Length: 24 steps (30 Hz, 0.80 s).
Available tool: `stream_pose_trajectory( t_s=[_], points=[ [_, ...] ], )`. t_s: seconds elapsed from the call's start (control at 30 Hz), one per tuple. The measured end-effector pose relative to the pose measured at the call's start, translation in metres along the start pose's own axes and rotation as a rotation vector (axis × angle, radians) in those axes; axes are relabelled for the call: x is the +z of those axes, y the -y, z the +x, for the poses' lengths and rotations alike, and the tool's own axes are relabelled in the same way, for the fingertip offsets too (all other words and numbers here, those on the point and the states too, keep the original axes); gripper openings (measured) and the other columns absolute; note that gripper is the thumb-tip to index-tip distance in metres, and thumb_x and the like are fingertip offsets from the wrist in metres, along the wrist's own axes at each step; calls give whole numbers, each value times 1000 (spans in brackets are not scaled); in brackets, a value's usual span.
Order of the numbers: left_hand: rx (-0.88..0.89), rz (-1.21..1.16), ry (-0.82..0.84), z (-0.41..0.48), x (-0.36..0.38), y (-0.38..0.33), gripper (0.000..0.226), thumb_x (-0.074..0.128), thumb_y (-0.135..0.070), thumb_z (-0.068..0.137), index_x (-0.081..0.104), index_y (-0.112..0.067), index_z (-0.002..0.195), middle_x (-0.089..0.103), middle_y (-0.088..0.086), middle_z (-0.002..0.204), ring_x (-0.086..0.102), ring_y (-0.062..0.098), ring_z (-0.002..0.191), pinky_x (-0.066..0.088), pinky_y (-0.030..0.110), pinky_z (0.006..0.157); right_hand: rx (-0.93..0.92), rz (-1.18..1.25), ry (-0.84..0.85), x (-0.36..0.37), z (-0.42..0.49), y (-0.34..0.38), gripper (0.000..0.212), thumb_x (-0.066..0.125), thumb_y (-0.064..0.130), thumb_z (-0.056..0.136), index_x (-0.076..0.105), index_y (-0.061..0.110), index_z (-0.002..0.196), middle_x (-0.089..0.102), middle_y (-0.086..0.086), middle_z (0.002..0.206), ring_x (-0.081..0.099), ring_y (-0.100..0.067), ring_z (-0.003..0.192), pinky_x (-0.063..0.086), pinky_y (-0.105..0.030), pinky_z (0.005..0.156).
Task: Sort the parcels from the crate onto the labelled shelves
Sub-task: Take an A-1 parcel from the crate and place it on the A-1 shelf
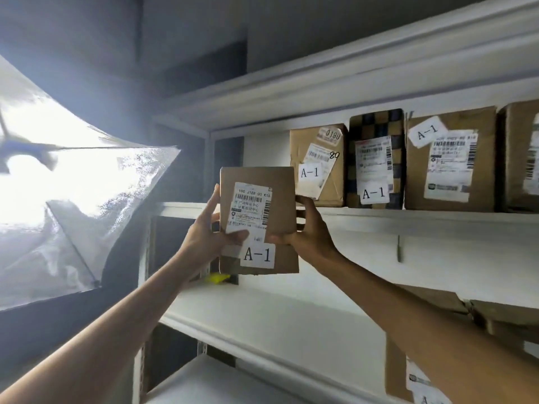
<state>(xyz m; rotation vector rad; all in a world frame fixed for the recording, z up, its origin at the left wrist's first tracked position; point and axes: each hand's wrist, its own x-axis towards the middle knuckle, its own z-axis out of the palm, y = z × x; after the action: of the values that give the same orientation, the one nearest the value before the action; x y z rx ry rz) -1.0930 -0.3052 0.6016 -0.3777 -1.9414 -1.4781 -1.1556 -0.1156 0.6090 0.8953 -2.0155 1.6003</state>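
Cardboard parcel [280, 199] between both hands' fingers [233, 236].

Left of frame: large lit softbox [58, 176], silvery fabric, ribs showing, glare strong. Dark wall [87, 39] upper left. Small yellow object [217, 278] centre, too blurred to identify.

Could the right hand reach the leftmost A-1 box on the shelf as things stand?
Probably yes, but not freely: the right hand sits just below that box with nothing between, yet it grips the held parcel together with the left hand.
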Motion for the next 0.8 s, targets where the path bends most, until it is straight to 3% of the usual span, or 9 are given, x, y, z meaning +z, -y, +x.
stream_pose_trajectory(
  t_s=[0.1, 0.27, 0.4, 0.47, 0.6, 0.7, 0.8],
  points=[
    [100, -17, -26, 41, -24, -8, 105, 75, 2, 73, 17, -47, 147, 67, -1, 113, 64, 22, 106, 58, 51, 76, -92, -8, -34, 12, 44, 19, 89, 87, 8, 62, 37, 26, 133, 59, 1, 123, 58, -10, 95, 53, -17, 66],
    [202, -5, -8, 112, -55, -11, 102, 76, -1, 74, 19, -44, 147, 67, 3, 118, 64, 28, 108, 53, 58, 83, -214, -2, -99, 34, 102, 37, 95, 88, 6, 60, 38, 24, 139, 59, -1, 120, 61, -19, 103, 57, -30, 77],
    [241, -33, 37, 173, -64, 2, 105, 74, 3, 74, 17, -41, 149, 61, 5, 126, 61, 29, 111, 50, 63, 86, -253, -47, -186, 42, 146, 36, 95, 89, 5, 56, 43, 21, 138, 61, -4, 113, 62, -14, 93, 54, -15, 64],
    [270, -8, 37, 196, -61, 14, 105, 75, 1, 74, 16, -42, 149, 60, 3, 125, 62, 27, 107, 51, 62, 85, -255, -100, -215, 45, 163, 31, 92, 89, 7, 56, 45, 21, 136, 62, -4, 111, 62, -16, 94, 53, -15, 62],
    [273, -44, 76, 237, -53, 46, 104, 76, -1, 75, 15, -45, 148, 60, 3, 121, 62, 31, 107, 53, 59, 83, -227, -369, -347, 58, 187, 18, 95, 91, 15, 56, 42, 18, 137, 57, -6, 122, 56, -23, 112, 53, -37, 87],
    [278, -114, 112, 253, -38, 72, 103, 74, 1, 75, 17, -47, 147, 58, 5, 125, 62, 32, 106, 54, 59, 80, -221, -672, -426, 65, 197, 5, 110, 87, 14, 62, 19, 17, 148, 39, -8, 140, 42, -23, 126, 43, -38, 102],
    [294, -155, 135, 262, -21, 88, 99, 71, 0, 78, 16, -45, 148, 54, 4, 132, 61, 26, 106, 55, 57, 79, -221, -878, -404, 66, 201, -2, 115, 80, 12, 73, -3, 23, 152, 11, -8, 156, 20, -24, 142, 34, -38, 111]
  ],
)
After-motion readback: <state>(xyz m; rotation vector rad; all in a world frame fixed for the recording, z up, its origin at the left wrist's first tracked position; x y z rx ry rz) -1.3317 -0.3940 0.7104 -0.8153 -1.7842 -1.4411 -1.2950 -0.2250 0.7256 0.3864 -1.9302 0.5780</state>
